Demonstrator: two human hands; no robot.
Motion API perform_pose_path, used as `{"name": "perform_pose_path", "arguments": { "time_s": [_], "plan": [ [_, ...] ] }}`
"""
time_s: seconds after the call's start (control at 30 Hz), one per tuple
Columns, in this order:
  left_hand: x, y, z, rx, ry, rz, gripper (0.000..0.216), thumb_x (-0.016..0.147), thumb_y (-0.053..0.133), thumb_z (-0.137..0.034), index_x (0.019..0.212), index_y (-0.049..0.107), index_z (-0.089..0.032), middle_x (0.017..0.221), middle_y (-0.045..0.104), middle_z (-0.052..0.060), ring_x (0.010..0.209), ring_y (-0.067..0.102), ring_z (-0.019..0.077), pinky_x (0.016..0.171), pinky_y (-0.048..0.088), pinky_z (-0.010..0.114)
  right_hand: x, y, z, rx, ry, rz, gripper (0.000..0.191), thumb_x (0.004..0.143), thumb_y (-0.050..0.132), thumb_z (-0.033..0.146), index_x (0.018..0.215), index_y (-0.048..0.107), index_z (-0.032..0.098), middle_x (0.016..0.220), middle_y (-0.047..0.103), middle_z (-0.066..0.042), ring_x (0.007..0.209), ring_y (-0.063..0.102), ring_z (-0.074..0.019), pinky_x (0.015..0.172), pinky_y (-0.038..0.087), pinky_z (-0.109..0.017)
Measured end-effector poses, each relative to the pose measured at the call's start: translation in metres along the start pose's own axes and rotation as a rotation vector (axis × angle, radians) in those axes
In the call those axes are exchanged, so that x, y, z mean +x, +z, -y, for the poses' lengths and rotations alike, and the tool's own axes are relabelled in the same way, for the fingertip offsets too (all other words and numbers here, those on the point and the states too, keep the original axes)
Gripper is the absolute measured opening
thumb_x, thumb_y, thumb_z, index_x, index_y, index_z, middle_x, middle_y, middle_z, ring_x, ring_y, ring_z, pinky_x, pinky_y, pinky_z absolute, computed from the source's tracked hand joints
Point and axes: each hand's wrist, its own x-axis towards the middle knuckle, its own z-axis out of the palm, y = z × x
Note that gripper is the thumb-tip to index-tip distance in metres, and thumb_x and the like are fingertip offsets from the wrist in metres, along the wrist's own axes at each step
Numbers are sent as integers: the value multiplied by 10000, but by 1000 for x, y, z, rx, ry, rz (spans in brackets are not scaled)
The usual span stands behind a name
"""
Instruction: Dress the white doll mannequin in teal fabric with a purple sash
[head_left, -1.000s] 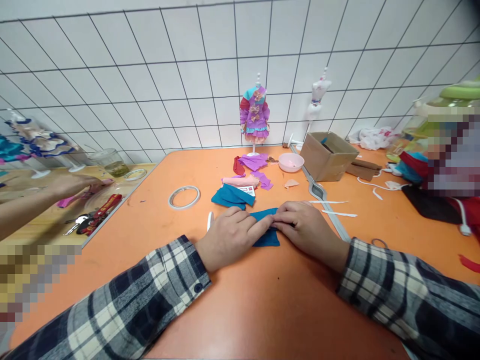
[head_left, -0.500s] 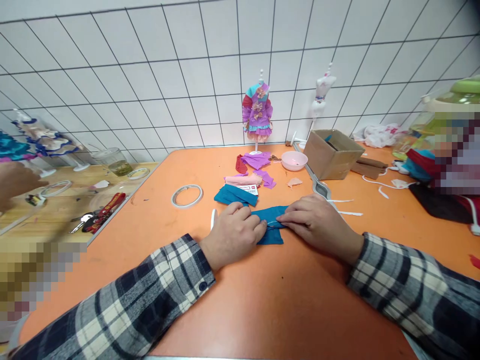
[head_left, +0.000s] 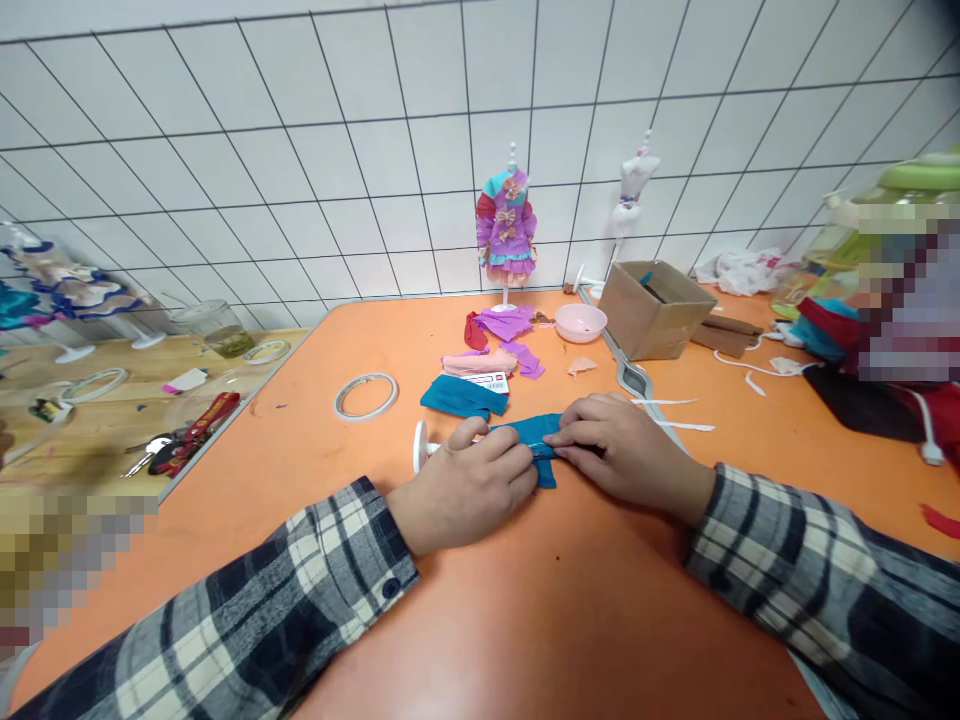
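Between my hands a strip of blue cloth [head_left: 549,430] lies on the orange table, folded over, with one end hanging toward me. My left hand [head_left: 469,488] rests palm down with curled fingers pressing on the cloth's left part and covering much of it. Fingertips of my right hand [head_left: 626,447] pinch the right end along the fold. Behind my left hand a white round disc on a short stem [head_left: 421,447] stands on edge, partly hidden by the hand. A second blue cloth piece [head_left: 461,397] lies just beyond.
A roll of tape [head_left: 365,397] lies left. Behind are purple scraps [head_left: 506,323], a pink bowl [head_left: 580,322], a cardboard box [head_left: 656,310], a dressed mini mannequin [head_left: 507,225] and a bare one [head_left: 634,190]. White strips [head_left: 686,427] lie right; keys [head_left: 150,452] lie on the left table.
My left hand has slid right over the cloth, covering more of it, and more of the white disc shows. Another person's arm at the far left has mostly left view.
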Motion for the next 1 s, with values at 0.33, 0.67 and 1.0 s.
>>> {"name": "perform_pose_path", "arguments": {
  "time_s": [0.33, 0.67, 1.0],
  "plan": [
    [8, 1, -10, -49, -135, -72, 125, 907, 516, -150, 883, 635, -180, 909, 682, 53, 881, 576, 219, 823, 424, 404, 5, -5, 6, 115, 69, -25, 118, 879, 606, 173, 898, 722, 184, 842, 675, -55, 826, 585, -186, 756, 430, -313],
    [6, 5, -7, -244, -202, -3, 120, 874, 509, -98, 901, 610, -157, 900, 715, 42, 887, 639, 197, 982, 470, 411, 5, -10, 11, 193, 158, -50, 249, 883, 512, 147, 1082, 658, 178, 850, 693, -48, 759, 608, -170, 690, 448, -288],
    [6, 6, -2, -279, -202, -9, 161, 912, 456, -139, 901, 616, -154, 832, 682, 64, 799, 615, 195, 810, 511, 375, 3, -6, 10, 88, -3, 46, 124, 866, 646, 291, 942, 696, 208, 883, 670, -53, 865, 601, -201, 779, 418, -331]
  ]
}}
